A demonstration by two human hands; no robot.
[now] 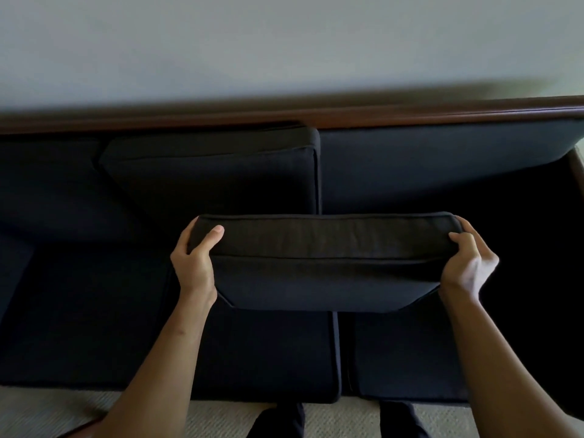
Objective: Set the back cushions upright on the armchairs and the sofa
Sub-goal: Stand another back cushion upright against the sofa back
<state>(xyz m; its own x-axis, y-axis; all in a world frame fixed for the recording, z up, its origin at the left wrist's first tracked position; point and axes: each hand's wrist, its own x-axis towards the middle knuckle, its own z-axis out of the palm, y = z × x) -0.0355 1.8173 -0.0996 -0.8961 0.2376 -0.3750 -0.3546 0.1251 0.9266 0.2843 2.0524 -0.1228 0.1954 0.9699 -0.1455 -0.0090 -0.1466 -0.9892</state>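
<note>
I hold a dark back cushion (325,267) by its two ends, lifted above the sofa's seat in the middle of the view, its top edge facing up. My left hand (196,260) grips the left end and my right hand (467,263) grips the right end. Behind it, another back cushion (218,172) leans against the sofa back at centre left, slightly tilted. A third back cushion (442,165) stands against the backrest on the right. The dark sofa (94,327) spans the whole width of the view.
A brown wooden rail (316,116) tops the sofa back against a pale wall (284,42). Two seat cushions meet at a seam (336,352) below the held cushion. Beige carpet (47,412) lies at the front, with my dark trouser legs (278,422) on it.
</note>
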